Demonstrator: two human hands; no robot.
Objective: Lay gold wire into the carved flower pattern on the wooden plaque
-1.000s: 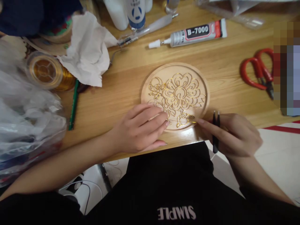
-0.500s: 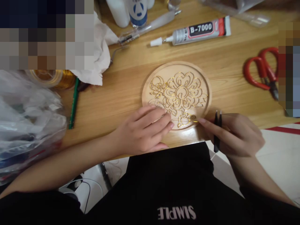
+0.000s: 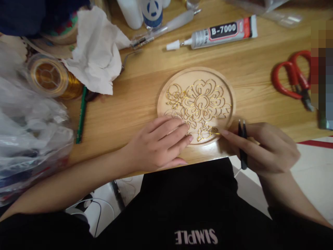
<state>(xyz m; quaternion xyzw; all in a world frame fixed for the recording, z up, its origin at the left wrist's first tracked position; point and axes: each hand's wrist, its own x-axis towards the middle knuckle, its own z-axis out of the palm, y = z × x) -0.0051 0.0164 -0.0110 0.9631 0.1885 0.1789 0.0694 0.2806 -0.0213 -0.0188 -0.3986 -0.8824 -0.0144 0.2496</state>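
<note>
A round wooden plate (image 3: 162,91) lies near the table's front edge, with gold wire flower outlines (image 3: 202,102) on its face. My left hand (image 3: 162,142) rests flat over the plate's lower left rim, fingers stretched out, hiding part of a drawn pattern. At the lower right rim is my right hand (image 3: 265,147), closed, with black tweezers (image 3: 242,146) tucked in it, their tips pointing away from me. Its index fingertip and thumb reach the rim beside a small gold wire loop (image 3: 214,130); whether they pinch the wire I cannot tell.
Behind the plate lies a B-7000 glue tube (image 3: 221,33). Red-handled cutters (image 3: 292,78) are at the right. A spool of gold wire (image 3: 52,76), a green pencil (image 3: 81,116), crumpled tissue (image 3: 97,52) and plastic bags (image 3: 31,139) crowd the left. A clear-handled pen-like tool (image 3: 169,27) lies behind.
My right hand has shifted slightly to the right, with the tweezers still in it. My left hand and the plate stay where they were.
</note>
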